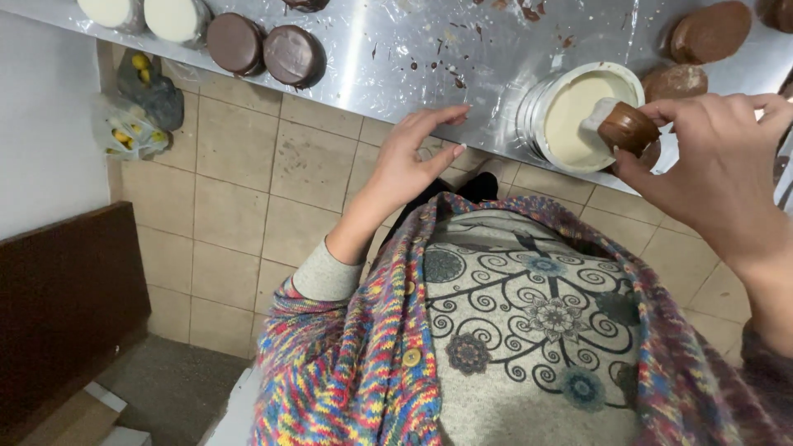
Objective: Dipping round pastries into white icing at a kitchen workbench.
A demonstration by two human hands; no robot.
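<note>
My right hand [720,169] holds a round chocolate-coated cookie [628,128] with cream smeared on one side, just over the rim of a metal bowl [530,116] of pale cream. My left hand [410,157] is open, fingers spread, resting at the edge of the steel counter [413,58] to the left of the bowl. I wear a multicoloured knitted cardigan over a patterned top.
Two dark chocolate-coated rounds [264,48] and two white-coated ones [149,15] lie at the counter's left end. Brown rounds [709,33] lie at the right. Chocolate crumbs spot the steel. Below are a tiled floor [248,206], a plastic bag [136,107] and a dark wooden panel [66,297].
</note>
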